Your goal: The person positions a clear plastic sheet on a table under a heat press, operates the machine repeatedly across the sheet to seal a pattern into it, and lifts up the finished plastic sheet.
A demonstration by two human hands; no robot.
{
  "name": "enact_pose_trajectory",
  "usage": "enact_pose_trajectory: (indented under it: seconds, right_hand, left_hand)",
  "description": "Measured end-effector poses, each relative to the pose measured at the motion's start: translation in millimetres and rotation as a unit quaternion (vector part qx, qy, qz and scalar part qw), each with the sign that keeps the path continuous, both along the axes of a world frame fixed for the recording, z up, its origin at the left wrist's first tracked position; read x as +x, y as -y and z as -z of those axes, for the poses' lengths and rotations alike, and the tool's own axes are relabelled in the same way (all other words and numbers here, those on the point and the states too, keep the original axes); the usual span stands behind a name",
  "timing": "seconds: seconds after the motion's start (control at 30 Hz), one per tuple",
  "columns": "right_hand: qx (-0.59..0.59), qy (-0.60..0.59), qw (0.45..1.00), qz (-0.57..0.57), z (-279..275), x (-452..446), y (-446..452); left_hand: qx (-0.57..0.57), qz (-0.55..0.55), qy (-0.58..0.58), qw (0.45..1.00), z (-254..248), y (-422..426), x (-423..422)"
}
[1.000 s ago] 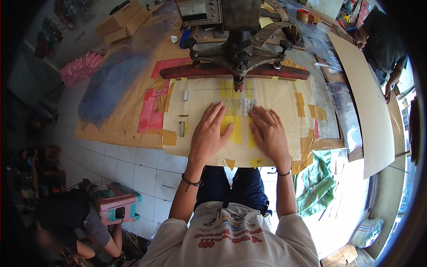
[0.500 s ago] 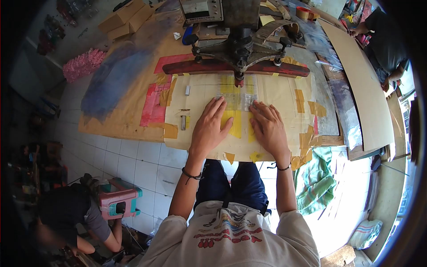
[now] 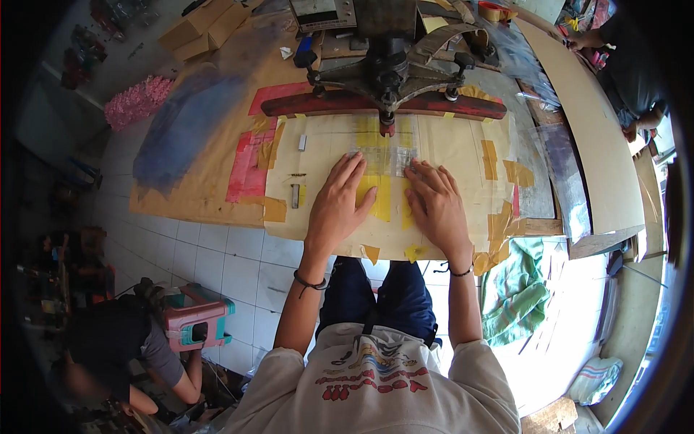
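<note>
My left hand [image 3: 337, 199] lies flat on a cream sheet [image 3: 332, 242] on the worktable, fingers stretched forward. Opposite it, my right hand [image 3: 438, 202] rests palm down, its fingers slightly spread. Between and just ahead of my fingertips is a clear plastic piece [image 3: 381, 160], whose outline is hard to make out. Yellow tape [image 3: 377, 189] runs beneath it. Beyond my hands hangs a dark metal press head [image 3: 389, 79] over a long red-edged bar [image 3: 318, 105]. Two small metal blocks [image 3: 302, 142] lie left of my left hand.
Brown and pink tape holds the sheet's edges. A large tan board [image 3: 578, 123] and clear plastic sheets [image 3: 560, 173] lie at right, near a person in dark clothes [image 3: 636, 72]. Another person [image 3: 123, 347] bends at lower left beside a pink-and-teal stool [image 3: 199, 322]. Green cloth [image 3: 517, 293] lies lower right.
The camera view has shifted slightly. Both hands stay flat in almost the same place on the sheet. The person at right has moved an arm a little.
</note>
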State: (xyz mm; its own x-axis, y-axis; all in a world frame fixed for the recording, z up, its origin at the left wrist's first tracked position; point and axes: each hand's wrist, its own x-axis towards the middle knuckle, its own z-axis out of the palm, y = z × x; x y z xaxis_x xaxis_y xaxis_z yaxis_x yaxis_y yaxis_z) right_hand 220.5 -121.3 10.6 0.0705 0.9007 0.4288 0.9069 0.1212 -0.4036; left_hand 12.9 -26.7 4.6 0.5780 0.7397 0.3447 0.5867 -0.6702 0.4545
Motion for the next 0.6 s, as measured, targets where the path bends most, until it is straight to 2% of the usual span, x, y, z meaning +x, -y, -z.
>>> enact_pose_trajectory:
  seconds: [0.6]
  right_hand:
    - [0.001,0.006,1.0,0.005,2.3,-0.8,0.3]
  left_hand:
    - [0.0,0.013,-0.001,1.0,2.0,-1.3,-2.1]
